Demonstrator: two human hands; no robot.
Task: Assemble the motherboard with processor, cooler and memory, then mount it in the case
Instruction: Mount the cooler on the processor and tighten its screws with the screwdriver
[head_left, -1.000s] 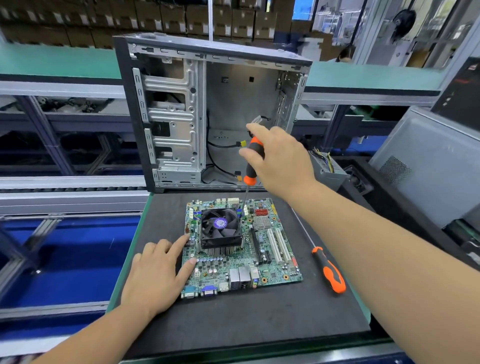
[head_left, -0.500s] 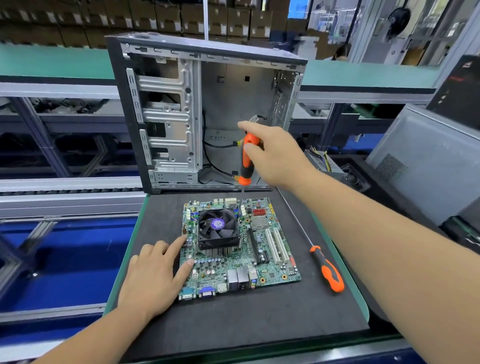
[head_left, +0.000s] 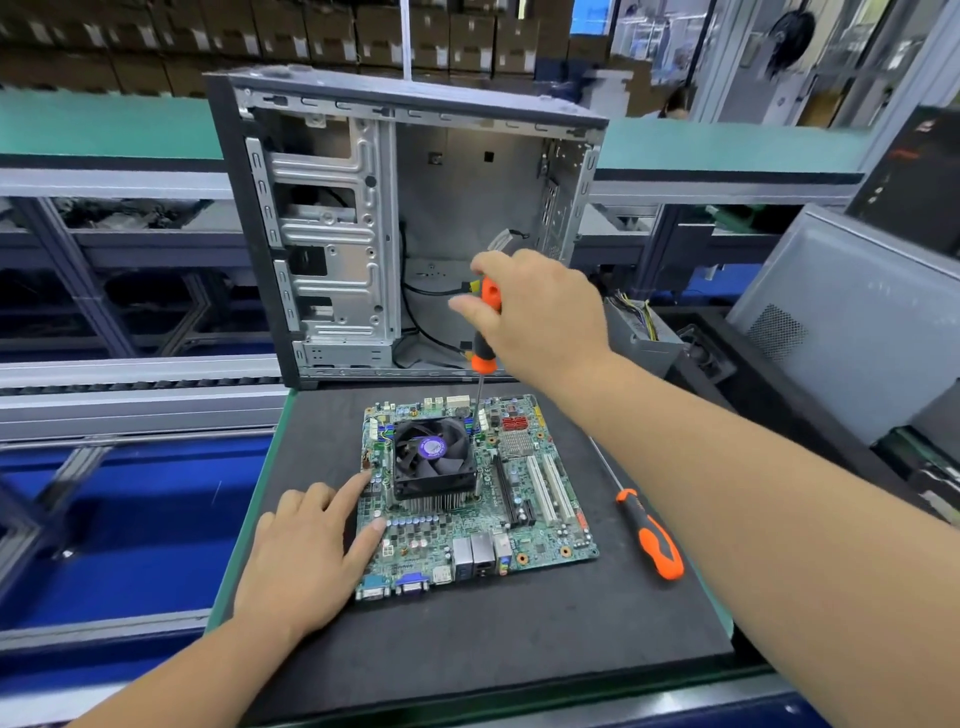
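Orange-handled screwdriver (head_left: 485, 332), gripped upright in the right hand (head_left: 540, 317), bears on the cooler (head_left: 434, 460) far corner, presumably its screw, while the flat, open left hand (head_left: 306, 561) steadies the motherboard (head_left: 540, 525) beside the cooler.

I'm working over a dark mat (head_left: 483, 639) with a green edge, sitting on the bench and filling the middle of my view. Lying flat at its centre is the motherboard (head_left: 540, 525), its port side facing six o'clock toward me. My left hand (head_left: 306, 561) is resting on the mat at eight o'clock of the board, fingers spreading onto the board's left edge. At three o'clock of the board, apart from it, a spare screwdriver (head_left: 652, 540) with an orange and black handle is lying on the mat, its shaft pointing toward eleven o'clock. At twelve o'clock, the open case (head_left: 332, 234) is standing upright at the mat's far edge.
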